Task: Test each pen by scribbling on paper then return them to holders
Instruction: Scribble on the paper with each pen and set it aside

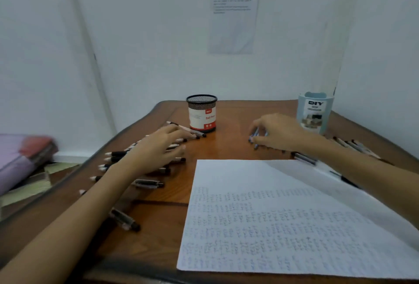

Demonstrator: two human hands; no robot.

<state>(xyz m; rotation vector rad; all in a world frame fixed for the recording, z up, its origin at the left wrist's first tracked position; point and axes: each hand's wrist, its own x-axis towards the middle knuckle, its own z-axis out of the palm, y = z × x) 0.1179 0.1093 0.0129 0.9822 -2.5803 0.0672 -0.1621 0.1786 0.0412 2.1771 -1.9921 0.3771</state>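
1. The right hand (277,132) is curled, thumb and fingertips pinching a small bundle of blue pens (255,136) whose tips point down at the table (158,220).
2. The left hand (162,145) lies palm down with its fingers loosely bent and holds a white-and-black pen (189,130) along its upper edge. The pen's dark tip reaches toward the foot of the mesh holder (201,111).
3. Under and beside the left hand, a row of black pens (113,154) lies side by side on the left part of the table. Two more lie nearer the camera, one at the forearm (124,219).
4. Behind the right wrist, more pens (305,158) lie scattered along the table's right edge, some on the upper corner of the paper (283,227).
5. The paper lies flat between the two arms, and rows of faint scribbles cover its nearer half.
6. The mesh holder stands upright at the far middle, and a pale blue organizer (314,113) stands at the far right, just beyond the right hand.
7. A printed sheet (233,18) hangs on the wall.
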